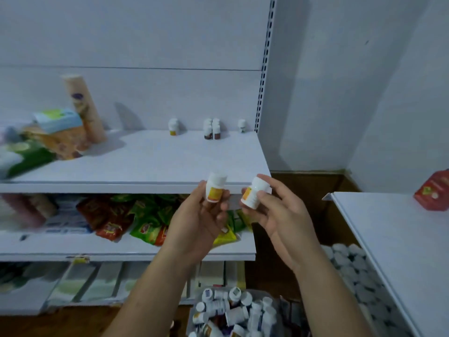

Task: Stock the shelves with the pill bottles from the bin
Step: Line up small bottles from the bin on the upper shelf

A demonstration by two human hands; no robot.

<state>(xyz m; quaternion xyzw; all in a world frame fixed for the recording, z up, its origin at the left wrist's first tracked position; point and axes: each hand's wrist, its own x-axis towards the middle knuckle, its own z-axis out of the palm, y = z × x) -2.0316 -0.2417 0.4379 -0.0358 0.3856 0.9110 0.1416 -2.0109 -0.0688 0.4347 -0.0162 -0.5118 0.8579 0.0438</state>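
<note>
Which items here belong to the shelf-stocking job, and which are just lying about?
Job: left hand, left bottle, right hand, right bottle, bin, shelved bottles, top shelf.
Lying about: snack packets, tall tube, red box.

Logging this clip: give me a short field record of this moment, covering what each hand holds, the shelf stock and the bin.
left hand: grips first white plastic pill bottle with orange label, upright
right hand: holds second white plastic pill bottle with orange label, tilted
placement: both held before the front edge of the white upper shelf, neither set down
shelf stock: a few small white bottles along the back
grey bin: below the hands, heaped with white bottles
</note>
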